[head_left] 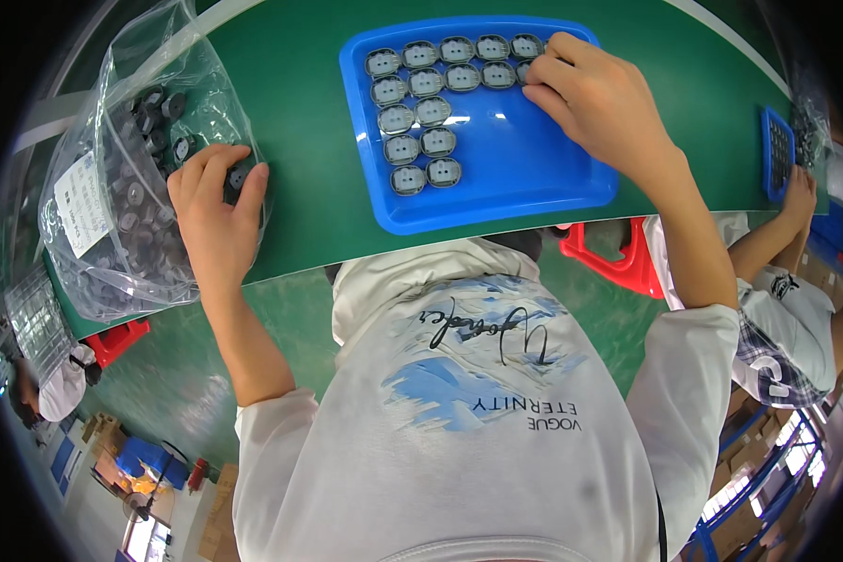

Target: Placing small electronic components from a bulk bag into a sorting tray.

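Note:
My right hand (595, 103) reaches over the far right of a blue plastic tray (496, 211). Its thumb and fingers pinch a small grey oval part (525, 72) at the end of the second row. Several like parts, each with a pale two-holed centre, lie in neat rows along the tray's far and left sides, such as this grey part (444, 171). My left hand (217, 211) is at a clear plastic bag (225, 108) full of dark grey round parts (133, 220). Between its curled fingers and thumb shows a dark round part (237, 178).
The green table (304, 122) carries the bag and tray. At far right another person's hand (798, 192) is near a second blue tray (776, 155). Red stools (628, 267) stand below the table edge. A white label (82, 206) lies on the bag's side.

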Motion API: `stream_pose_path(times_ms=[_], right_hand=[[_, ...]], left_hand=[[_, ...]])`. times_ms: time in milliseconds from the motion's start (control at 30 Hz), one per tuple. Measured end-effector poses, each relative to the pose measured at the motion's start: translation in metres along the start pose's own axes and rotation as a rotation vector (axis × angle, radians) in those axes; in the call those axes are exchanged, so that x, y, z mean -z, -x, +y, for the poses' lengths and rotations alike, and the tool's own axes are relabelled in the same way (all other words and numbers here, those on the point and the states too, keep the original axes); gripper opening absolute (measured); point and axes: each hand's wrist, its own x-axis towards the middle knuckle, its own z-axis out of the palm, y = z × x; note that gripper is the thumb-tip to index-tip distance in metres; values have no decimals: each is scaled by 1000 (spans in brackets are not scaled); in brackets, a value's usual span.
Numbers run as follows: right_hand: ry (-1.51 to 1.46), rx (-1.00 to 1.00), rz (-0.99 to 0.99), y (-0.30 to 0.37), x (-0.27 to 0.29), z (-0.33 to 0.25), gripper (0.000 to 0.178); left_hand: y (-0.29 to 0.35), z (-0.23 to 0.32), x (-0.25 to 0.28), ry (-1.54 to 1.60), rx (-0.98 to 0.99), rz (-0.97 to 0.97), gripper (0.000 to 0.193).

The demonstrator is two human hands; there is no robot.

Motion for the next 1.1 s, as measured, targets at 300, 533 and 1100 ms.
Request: stream_pose_path(times_ms=[300, 533, 1100], right_hand=[[-15, -57, -75, -2, 7, 2, 21], [-133, -146, 137, 18, 34, 4, 22], [35, -129, 16, 28, 8, 12, 17]], left_hand=[[-1, 3, -1, -17, 0, 4, 21], [0, -12, -21, -34, -58, 112, 17], [-1, -14, -30, -38, -64, 231, 13]])
